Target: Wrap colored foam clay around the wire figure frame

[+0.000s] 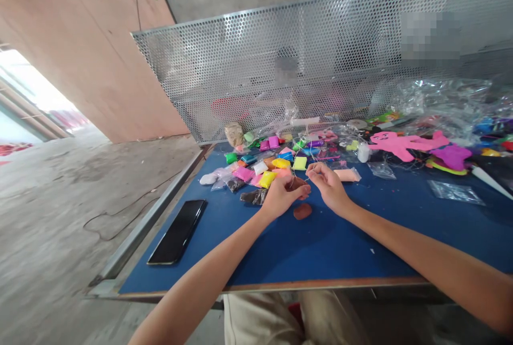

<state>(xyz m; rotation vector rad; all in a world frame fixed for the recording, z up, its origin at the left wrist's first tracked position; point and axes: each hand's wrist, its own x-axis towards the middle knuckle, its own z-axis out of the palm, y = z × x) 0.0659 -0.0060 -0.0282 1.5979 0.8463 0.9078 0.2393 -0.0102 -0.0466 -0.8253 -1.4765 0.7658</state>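
Head view puts both my hands over the middle of the blue worktop (344,249). My left hand (282,195) has its fingers pressed together around a small brown clay piece (298,183), and my right hand (329,185) pinches at the same piece from the other side, fingertips closed on it or on a thin thread there; I cannot tell which. A second brown clay lump (302,211) lies on the worktop just beneath the hands. I judge the step in hand to be shaping or pulling apart the clay, so the next move calls for a light, steady pinch. Coloured clay packets (276,166) crowd the far edge, a pink cutout figure (404,144) sits toward the far right corner, and a black phone (177,230) rests near the left edge. Behind stands a perforated metal screen (320,56); bare concrete floor (60,217) spreads left.
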